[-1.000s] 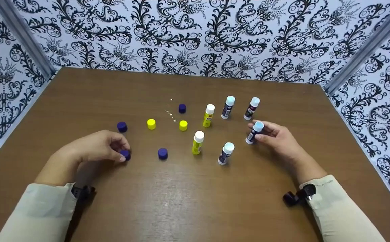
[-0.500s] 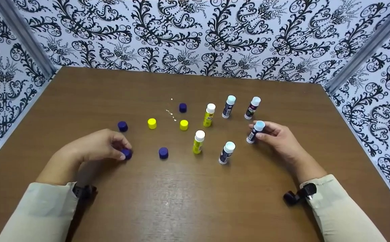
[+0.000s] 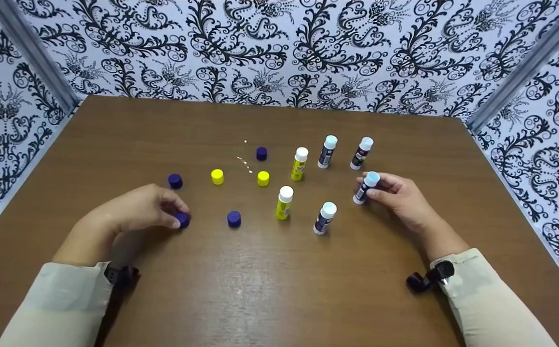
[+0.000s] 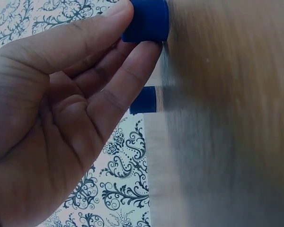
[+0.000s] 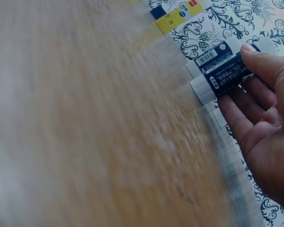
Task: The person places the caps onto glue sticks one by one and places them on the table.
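Observation:
At the left, my left hand (image 3: 137, 209) pinches a dark blue cap (image 3: 182, 220) between thumb and fingers, down at the tabletop. The left wrist view shows that blue cap (image 4: 146, 21) held by the fingertips, with another blue cap (image 4: 143, 100) beyond. On the right, my right hand (image 3: 404, 202) grips an upright dark glue stick (image 3: 366, 189) with a pale top. The right wrist view has thumb and fingers around its dark label (image 5: 225, 73). Nearest to that hand stand a dark glue stick (image 3: 325, 219) and another one behind (image 3: 361, 154).
Yellow glue sticks (image 3: 298, 165) (image 3: 283, 204) and a dark one (image 3: 327, 153) stand mid-table. Blue caps (image 3: 175, 181) (image 3: 234, 219) (image 3: 261, 153) and yellow caps (image 3: 217, 176) (image 3: 263, 179) lie left of them. White crumbs (image 3: 244, 163) are scattered near the caps. Patterned walls (image 3: 279, 53) enclose the table.
My left hand and its blue cap have shifted very slightly to the right. My right hand keeps its grip on the glue stick, with hardly any movement.

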`<action>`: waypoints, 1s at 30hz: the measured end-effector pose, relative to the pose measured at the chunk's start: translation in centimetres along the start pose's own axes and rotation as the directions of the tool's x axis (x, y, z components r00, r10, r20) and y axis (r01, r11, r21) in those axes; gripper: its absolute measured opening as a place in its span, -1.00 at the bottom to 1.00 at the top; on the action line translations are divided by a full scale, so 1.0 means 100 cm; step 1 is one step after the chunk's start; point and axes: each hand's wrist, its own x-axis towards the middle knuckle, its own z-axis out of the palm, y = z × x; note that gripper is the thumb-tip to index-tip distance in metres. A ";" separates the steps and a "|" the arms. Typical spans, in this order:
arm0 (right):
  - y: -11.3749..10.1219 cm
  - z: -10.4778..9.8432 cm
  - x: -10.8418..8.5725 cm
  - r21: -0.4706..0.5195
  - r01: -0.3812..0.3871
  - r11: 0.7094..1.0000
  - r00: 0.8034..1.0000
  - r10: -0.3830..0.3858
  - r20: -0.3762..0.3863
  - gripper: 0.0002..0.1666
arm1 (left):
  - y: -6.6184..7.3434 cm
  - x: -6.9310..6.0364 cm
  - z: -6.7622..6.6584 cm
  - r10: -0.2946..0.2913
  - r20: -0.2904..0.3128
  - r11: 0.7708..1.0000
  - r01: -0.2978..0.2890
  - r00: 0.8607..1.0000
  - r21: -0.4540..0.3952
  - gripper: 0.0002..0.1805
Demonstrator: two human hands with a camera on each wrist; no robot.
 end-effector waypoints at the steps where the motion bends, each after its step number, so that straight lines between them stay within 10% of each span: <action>1: 0.000 0.000 0.000 -0.004 0.000 1.000 1.000 0.000 -0.001 -0.42 | 0.001 0.000 0.000 0.001 -0.004 1.000 -0.001 1.000 -0.004 -0.76; 30: -0.015 0.003 -0.004 0.017 0.062 0.998 0.998 -0.062 -0.008 -0.44 | 0.019 0.009 0.008 0.155 -0.248 0.972 -0.192 0.956 -0.136 -0.71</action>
